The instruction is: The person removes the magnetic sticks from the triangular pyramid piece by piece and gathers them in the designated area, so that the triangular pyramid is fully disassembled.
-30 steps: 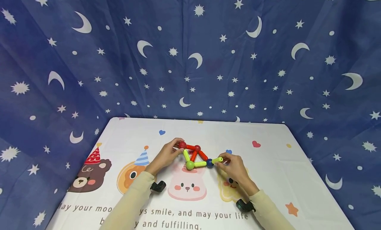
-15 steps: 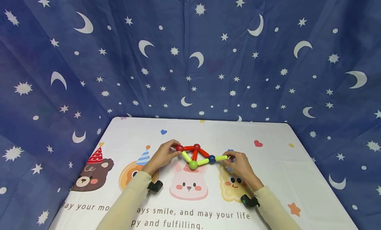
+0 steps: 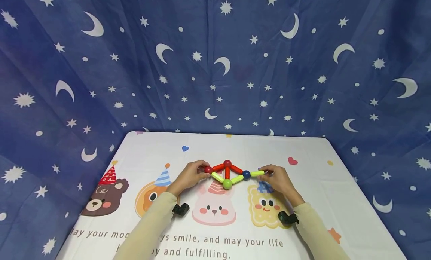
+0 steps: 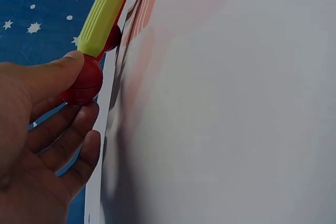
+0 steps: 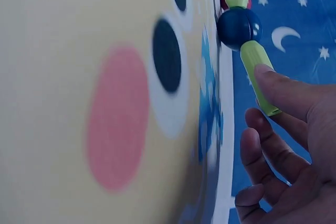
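A frame of magnetic rods and balls stretches between the two hands. My left hand pinches the red ball at its left end between thumb and fingers. My right hand pinches the outer yellow-green rod, which sticks out from the blue ball. A second red ball forms the far corner and a green ball the near one. Red rods run from the far red ball to the other three balls. Yellow-green rods join the green ball to the left red ball and the blue ball.
A white tablecloth with printed cartoon animals and lettering covers the table. Behind and beside it hangs a blue curtain with moons and stars. A small black wrist camera sits on the left sleeve, another camera on the right.
The frame has turned and shifted right, its outer rod swinging out to the right. My right hand has moved right and slightly away; the left keeps its pinch on the red ball.
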Demonstrator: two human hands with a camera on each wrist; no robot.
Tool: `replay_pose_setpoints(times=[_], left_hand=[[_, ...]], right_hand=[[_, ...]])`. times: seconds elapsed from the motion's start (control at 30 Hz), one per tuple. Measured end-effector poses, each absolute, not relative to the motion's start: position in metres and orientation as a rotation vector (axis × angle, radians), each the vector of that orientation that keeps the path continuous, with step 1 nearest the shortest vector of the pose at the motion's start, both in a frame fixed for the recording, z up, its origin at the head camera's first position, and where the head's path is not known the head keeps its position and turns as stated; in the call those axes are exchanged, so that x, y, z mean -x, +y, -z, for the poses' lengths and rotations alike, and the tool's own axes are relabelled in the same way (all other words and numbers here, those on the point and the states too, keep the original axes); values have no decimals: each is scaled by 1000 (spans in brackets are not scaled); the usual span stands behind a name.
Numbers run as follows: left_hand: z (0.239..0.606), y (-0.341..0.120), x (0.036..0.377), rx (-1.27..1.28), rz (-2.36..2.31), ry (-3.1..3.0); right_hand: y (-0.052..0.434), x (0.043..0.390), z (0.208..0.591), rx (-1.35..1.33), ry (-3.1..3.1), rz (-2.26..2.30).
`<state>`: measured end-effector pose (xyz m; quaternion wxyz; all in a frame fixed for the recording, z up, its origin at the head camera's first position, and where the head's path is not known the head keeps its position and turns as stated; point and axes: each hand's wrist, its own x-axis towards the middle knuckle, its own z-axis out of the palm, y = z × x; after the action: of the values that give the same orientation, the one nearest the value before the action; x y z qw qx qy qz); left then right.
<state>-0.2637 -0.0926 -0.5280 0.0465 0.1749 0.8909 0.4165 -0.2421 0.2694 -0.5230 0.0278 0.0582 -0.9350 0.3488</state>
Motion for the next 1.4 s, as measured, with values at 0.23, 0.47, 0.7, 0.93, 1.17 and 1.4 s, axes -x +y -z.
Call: replay_pose_setpoints(times=[0.23, 0.47, 0.7, 0.93, 1.17, 1.4], left_hand=[[529, -76, 274, -502, -1242, 2694], [532, -66, 278, -506, -1235, 2678], [535, -64, 280, -483, -1257, 2647], [536, -66, 281, -504, -1310, 2618], [536, -67, 281, -498, -1339, 2607], [538, -67, 279, -491, -1380, 2578]], right_hand=[[288, 253, 525, -139, -2914, -1055], [301, 256, 530, -70, -2953, -1090], [304, 257, 531, -57, -2972, -1097], [290, 251, 512, -133, -2864, -1072], [250, 246, 491, -257, -2783, -1121], [212, 247, 493, -260, -2823, -1177]])
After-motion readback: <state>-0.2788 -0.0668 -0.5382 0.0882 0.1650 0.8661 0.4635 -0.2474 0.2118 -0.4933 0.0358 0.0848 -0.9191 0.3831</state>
